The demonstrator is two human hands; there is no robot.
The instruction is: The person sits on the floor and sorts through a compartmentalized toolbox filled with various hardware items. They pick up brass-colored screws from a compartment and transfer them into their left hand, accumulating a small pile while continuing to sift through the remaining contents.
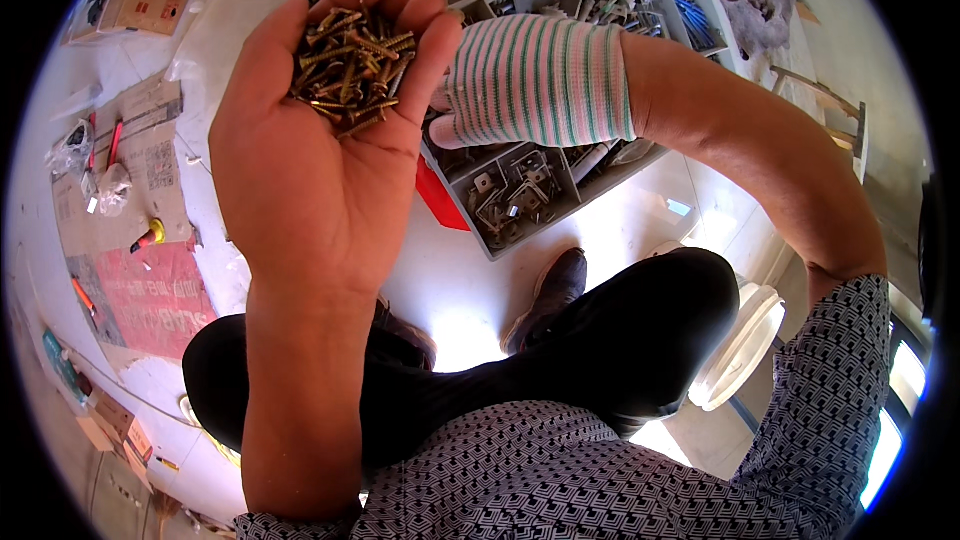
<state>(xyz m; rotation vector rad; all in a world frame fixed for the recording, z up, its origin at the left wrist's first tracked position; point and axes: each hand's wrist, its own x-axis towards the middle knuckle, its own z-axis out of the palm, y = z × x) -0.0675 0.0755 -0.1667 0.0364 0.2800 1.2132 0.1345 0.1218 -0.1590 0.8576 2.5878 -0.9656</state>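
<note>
Where the golden screws (350, 65) lay: heaped in the cupped, bare left hand (310, 170).
Right hand (535, 80): wore striped glove; grip could not be told.
Grey box (537, 228): held metal brackets (528, 180).

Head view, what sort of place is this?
Perhaps a workshop or an indoor building site: a parts box of metal fittings, screws cupped in the left hand, and flattened cardboard on the floor suggest it.
</note>
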